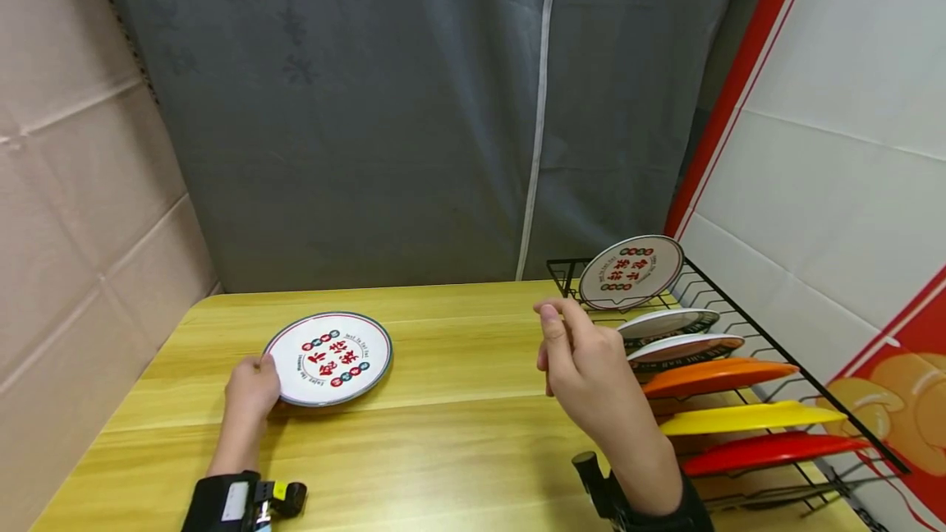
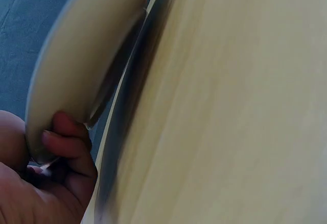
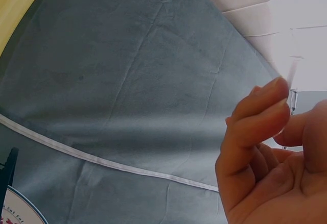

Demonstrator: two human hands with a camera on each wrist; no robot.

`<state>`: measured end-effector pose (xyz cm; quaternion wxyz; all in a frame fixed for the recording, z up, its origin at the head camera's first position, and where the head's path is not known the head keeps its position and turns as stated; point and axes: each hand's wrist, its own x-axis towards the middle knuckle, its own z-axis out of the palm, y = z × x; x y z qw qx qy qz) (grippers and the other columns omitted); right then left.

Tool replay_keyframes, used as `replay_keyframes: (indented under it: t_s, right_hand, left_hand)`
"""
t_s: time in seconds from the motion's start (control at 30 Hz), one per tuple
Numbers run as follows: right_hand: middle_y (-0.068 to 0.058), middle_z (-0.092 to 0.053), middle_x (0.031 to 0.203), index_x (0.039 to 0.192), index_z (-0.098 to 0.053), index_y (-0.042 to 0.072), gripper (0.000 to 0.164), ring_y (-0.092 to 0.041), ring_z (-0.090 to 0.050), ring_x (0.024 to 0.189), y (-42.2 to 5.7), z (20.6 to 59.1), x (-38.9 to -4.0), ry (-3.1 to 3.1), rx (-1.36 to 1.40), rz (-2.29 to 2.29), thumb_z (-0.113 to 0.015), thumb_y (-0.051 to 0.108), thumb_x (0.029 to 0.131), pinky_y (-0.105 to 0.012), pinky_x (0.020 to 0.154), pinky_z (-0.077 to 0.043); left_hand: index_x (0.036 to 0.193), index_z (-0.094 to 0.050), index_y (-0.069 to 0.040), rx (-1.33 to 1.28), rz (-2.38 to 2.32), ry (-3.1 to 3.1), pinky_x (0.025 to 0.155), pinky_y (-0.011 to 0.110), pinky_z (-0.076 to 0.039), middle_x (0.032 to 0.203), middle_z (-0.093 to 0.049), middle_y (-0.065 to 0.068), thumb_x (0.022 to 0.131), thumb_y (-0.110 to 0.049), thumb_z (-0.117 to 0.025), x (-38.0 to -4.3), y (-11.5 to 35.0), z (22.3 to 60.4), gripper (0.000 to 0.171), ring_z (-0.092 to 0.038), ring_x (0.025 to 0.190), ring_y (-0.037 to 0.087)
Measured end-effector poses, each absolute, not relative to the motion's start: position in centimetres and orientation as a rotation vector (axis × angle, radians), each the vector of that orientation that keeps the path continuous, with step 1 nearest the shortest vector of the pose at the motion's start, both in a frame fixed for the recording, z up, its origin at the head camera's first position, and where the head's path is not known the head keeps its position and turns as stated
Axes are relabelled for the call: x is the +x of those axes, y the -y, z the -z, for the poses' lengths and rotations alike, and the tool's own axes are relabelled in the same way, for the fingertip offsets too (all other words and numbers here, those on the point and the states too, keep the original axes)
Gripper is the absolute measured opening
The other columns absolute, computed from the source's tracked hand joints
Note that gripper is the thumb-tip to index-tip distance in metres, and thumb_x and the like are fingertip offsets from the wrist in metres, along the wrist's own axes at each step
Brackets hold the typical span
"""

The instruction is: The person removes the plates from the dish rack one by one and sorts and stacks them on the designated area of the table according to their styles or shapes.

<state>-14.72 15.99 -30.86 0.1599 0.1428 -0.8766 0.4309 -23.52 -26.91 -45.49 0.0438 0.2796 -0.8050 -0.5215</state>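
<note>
At the left of the table, my left hand (image 1: 253, 388) pinches the near-left rim of a round white plate (image 1: 328, 358) with red characters and a dark rim. In the left wrist view, the fingers (image 2: 71, 145) curl under the plate's pale underside (image 2: 84, 55), and a dark shadow falls on the wood beside it. My right hand (image 1: 591, 368) hovers left of a black wire dish rack (image 1: 739, 294), its fingers loosely bent and holding nothing. The right wrist view shows that hand (image 3: 271, 157) against the grey curtain, a gap between thumb and fingers.
Several plates stand in the rack: a printed white plate (image 1: 631, 272) at the back, two more white ones, then an orange plate (image 1: 720, 376), a yellow plate (image 1: 754, 417) and a red plate (image 1: 776, 454). A grey curtain (image 1: 369, 121) hangs behind the wooden table (image 1: 414, 450).
</note>
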Motion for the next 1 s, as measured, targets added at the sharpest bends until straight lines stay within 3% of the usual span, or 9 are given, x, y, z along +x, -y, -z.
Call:
replay_keyframes:
  t_s: [0.1, 0.17, 0.43, 0.6, 0.83, 0.93, 1.0]
  right_hand:
    - [-0.003, -0.062, 0.072, 0.126, -0.063, 0.011, 0.031, -0.010, -0.056, 0.049, -16.0, 30.8, -14.7, 2.516, 0.402, -1.238, -0.045, 0.033, 0.116, -0.026, 0.057, -0.056]
    - [-0.005, -0.063, 0.073, 0.125, -0.063, 0.011, 0.030, -0.010, -0.056, 0.049, -16.0, 30.8, -14.6, 2.522, 0.401, -1.239, -0.045, 0.033, 0.115, -0.026, 0.057, -0.056]
    - [-0.002, -0.062, 0.072, 0.125, -0.062, 0.010, 0.029, -0.010, -0.056, 0.050, -16.0, 30.7, -14.6, 2.528, 0.406, -1.224, -0.046, 0.033, 0.115, -0.026, 0.058, -0.056]
    - [0.002, -0.060, 0.072, 0.125, -0.062, 0.011, 0.029, -0.011, -0.056, 0.050, -15.9, 30.6, -14.5, 2.544, 0.392, -1.226, -0.046, 0.034, 0.115, -0.026, 0.057, -0.055]
    - [0.002, -0.061, 0.072, 0.125, -0.061, 0.013, 0.027, -0.011, -0.056, 0.051, -15.8, 30.4, -14.2, 2.557, 0.381, -1.224, -0.048, 0.034, 0.115, -0.027, 0.057, -0.054]
    - [0.002, -0.061, 0.071, 0.126, -0.061, 0.013, 0.027, -0.011, -0.057, 0.051, -15.7, 30.3, -14.2, 2.553, 0.377, -1.219, -0.049, 0.033, 0.115, -0.027, 0.058, -0.055]
    - [0.002, -0.061, 0.071, 0.126, -0.061, 0.013, 0.028, -0.011, -0.057, 0.051, -15.6, 30.2, -14.1, 2.552, 0.375, -1.220, -0.048, 0.034, 0.115, -0.026, 0.058, -0.055]
  left_hand:
    - [0.152, -0.032, 0.019, 0.866, 1.588, 2.489, 0.074, 0.039, -0.059, 0.132, -0.046, 0.037, 0.116, -0.033, -0.018, -23.4, 26.9, 45.5, 0.064, -0.060, 0.097, 0.036]
    - [0.150, -0.033, 0.019, 0.858, 1.596, 2.508, 0.065, 0.035, -0.058, 0.125, -0.047, 0.035, 0.116, -0.032, -0.020, -23.2, 27.0, 45.3, 0.062, -0.061, 0.083, 0.030]
    - [0.140, -0.036, 0.028, 0.822, 1.493, 2.763, 0.064, 0.035, -0.064, 0.103, -0.054, 0.033, 0.114, -0.017, -0.029, -22.6, 27.4, 44.1, 0.053, -0.069, 0.070, 0.025]
    - [0.137, -0.038, 0.029, 0.774, 1.481, 2.858, 0.064, 0.034, -0.065, 0.091, -0.058, 0.027, 0.114, -0.022, -0.032, -22.2, 27.9, 43.5, 0.056, -0.073, 0.063, 0.021]
    - [0.143, -0.032, 0.029, 0.704, 1.291, 3.012, 0.065, 0.034, -0.061, 0.095, -0.062, 0.031, 0.115, -0.036, -0.032, -21.1, 28.0, 41.4, 0.071, -0.074, 0.067, 0.024]
    - [0.144, -0.036, 0.025, 0.689, 1.055, 3.017, 0.079, 0.048, -0.060, 0.112, -0.060, 0.041, 0.114, -0.040, -0.033, -20.6, 27.8, 39.6, 0.072, -0.072, 0.092, 0.042]
    - [0.147, -0.037, 0.020, 0.671, 0.955, 2.953, 0.088, 0.059, -0.056, 0.127, -0.058, 0.044, 0.113, -0.043, -0.032, -20.2, 27.6, 38.1, 0.072, -0.063, 0.111, 0.054]
